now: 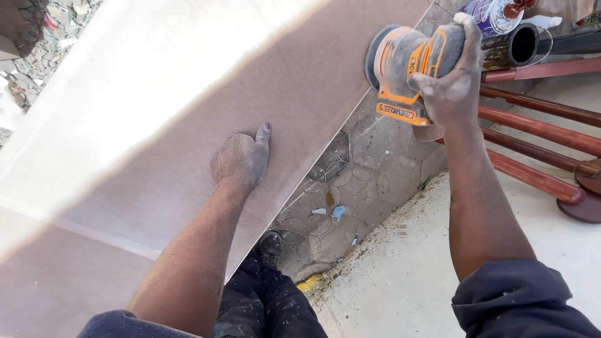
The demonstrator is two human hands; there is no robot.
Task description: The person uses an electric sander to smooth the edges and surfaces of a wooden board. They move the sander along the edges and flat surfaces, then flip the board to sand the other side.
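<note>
A large flat brown board (188,112) slopes across the left and middle of the head view, half in bright sun. My left hand (241,159) rests knuckles-up on the board near its right edge, dusty, fingers curled under and thumb pointing up. My right hand (447,75) grips an orange and grey power sander (400,69) from above, held at the board's right edge near the top, its round pad facing left toward the board.
Several red-brown turned wooden rods (538,144) lie at the right. Cans and a dark tube (516,44) sit at the top right. Below are a patterned floor (357,188) with debris, a pale dusty slab (407,275) and my dark shoe (270,243).
</note>
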